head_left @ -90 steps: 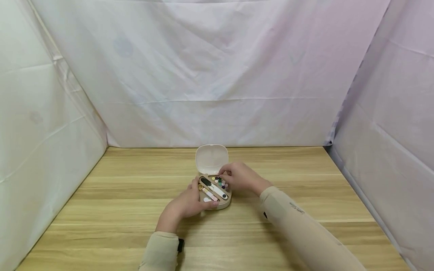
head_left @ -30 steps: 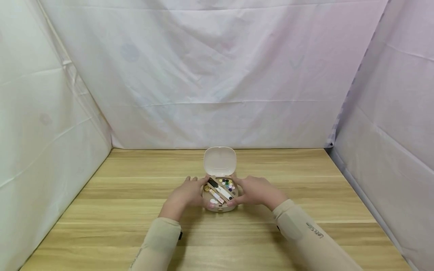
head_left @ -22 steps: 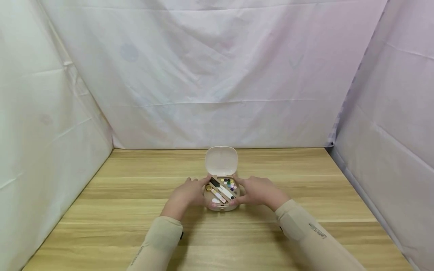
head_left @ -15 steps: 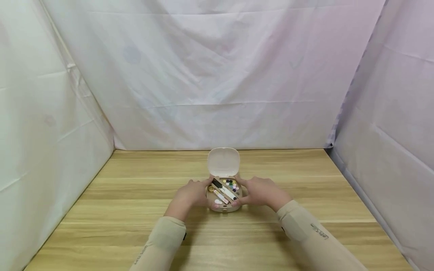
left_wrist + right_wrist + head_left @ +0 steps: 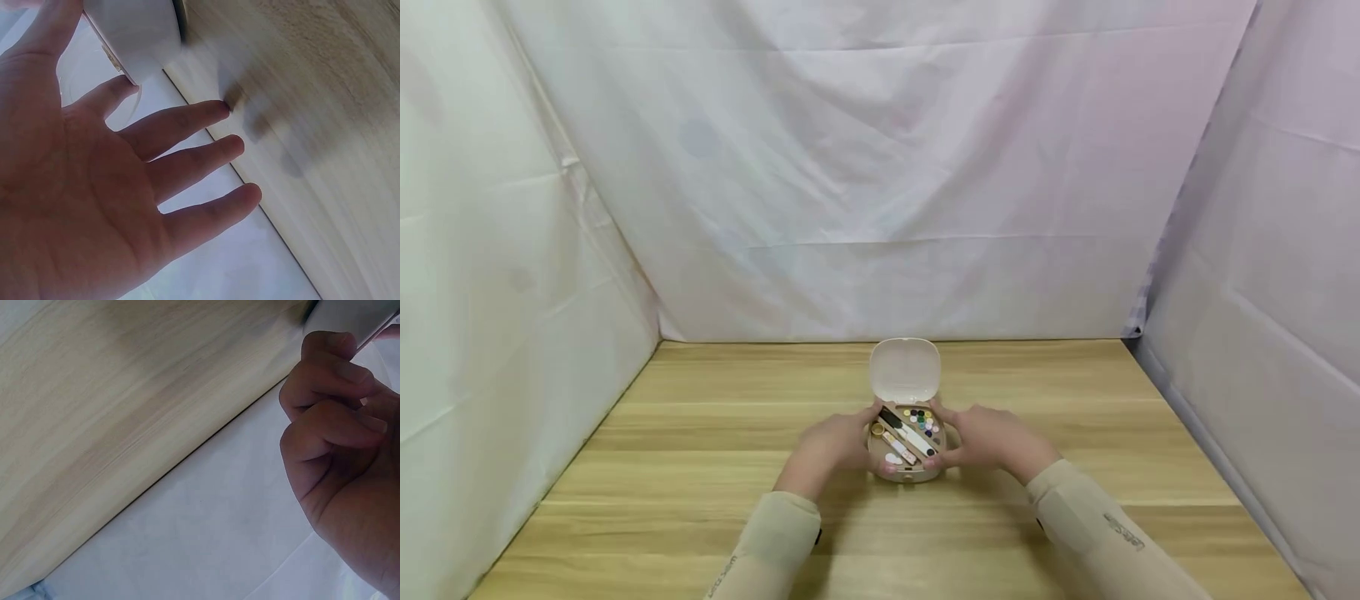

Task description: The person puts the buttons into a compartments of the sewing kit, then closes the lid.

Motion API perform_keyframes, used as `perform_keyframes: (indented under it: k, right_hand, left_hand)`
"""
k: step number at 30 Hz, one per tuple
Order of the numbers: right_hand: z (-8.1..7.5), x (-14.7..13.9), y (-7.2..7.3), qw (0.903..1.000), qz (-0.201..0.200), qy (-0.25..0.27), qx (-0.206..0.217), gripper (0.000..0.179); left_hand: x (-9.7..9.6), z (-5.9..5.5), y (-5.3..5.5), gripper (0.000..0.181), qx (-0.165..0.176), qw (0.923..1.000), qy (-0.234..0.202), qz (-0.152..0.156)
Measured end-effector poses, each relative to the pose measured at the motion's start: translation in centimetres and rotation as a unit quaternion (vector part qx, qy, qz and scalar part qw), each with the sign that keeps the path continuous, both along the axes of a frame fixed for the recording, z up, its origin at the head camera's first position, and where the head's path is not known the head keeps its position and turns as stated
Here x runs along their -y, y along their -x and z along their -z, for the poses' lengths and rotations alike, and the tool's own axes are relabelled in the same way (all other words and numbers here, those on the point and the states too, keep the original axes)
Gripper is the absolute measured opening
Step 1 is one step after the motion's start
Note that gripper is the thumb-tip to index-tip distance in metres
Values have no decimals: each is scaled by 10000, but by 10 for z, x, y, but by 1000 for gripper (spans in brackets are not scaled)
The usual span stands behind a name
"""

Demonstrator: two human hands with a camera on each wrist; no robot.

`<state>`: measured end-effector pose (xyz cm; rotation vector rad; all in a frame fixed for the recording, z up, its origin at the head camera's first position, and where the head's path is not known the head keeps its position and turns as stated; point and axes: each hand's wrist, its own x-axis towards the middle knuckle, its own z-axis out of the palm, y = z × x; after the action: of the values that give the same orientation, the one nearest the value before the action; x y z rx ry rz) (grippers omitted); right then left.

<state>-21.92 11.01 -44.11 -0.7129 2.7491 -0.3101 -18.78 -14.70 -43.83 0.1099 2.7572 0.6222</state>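
A cream sewing kit box (image 5: 908, 478) stands on the table with its lid (image 5: 905, 371) raised at the back. White thread snips (image 5: 917, 441) with a black end lie diagonally in its tray. Beside them are a gold ring-shaped thimble (image 5: 877, 429) and a folded, printed tape strip (image 5: 898, 448). Colourful buttons (image 5: 921, 419) fill the right compartment; white discs (image 5: 892, 458) sit front left. My left hand (image 5: 835, 446) grips the box's left side between thumb and index finger, its other fingers spread. My right hand (image 5: 1000, 439) holds the right side, with its outer fingers curled.
The wood-grain table (image 5: 715, 442) extends around the box on all sides. A white cloth (image 5: 820, 192) hangs behind the table's far edge, and more cloth walls (image 5: 1247, 275) flank it.
My right hand has left the button compartment and now holds the box's right side. The box has turned to face front squarely and shifted slightly right, with both hands on it.
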Motion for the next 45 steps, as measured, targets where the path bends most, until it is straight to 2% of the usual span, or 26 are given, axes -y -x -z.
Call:
perform_keyframes:
  k: [7,19,27,32,40,45]
  right_hand:
    - [-1,-1,-1,9998,-30,105,-135,115]
    - [0,-2,1,9999,26,89,-95,113]
    - [1,-1,3,9999,29,-34,-164,113]
    - [-4,2,6,9997,63,-129,-212,111]
    - [-4,1,5,9998,207,-45,29,109]
    - [-4,-3,1,9996,265,-47,53,109]
  left_hand:
    - [0,-1,1,114,-131,9999,100,-46]
    - [-1,2,4,113,-175,9998,127,-25]
    - [-1,0,4,113,-123,9998,179,41]
    - [1,-4,7,113,-101,9999,118,-19]
    - [2,-5,5,113,31,10000,-23,-20]
    - [0,-2,2,111,-57,10000,60,51]
